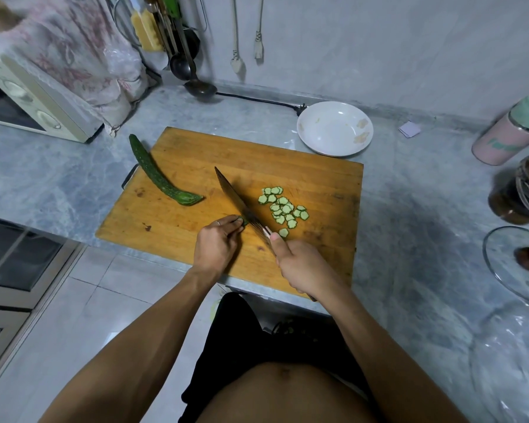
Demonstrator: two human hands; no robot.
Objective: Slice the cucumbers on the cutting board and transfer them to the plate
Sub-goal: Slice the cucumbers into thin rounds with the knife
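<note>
A wooden cutting board [303, 178] lies on the grey counter. My left hand [216, 245] pinches a short cucumber stub [244, 221] against the board. My right hand [300, 267] grips the handle of a knife [237, 199], whose blade rests on the board right beside the stub. Several thin cucumber slices [283, 209] lie in a loose pile to the right of the blade. A whole cucumber [156, 175] lies on the board's left part, its far end sticking over the edge. A white plate [333, 128] stands behind the board's far right corner, holding no slices.
A microwave [28, 99] and a plastic bag stand at the back left. Ladles hang on the wall by a cable. At the right are a pink flask [507, 135], a dark jar [522, 190] and a glass lid [519, 261]. The counter's front edge runs under the board.
</note>
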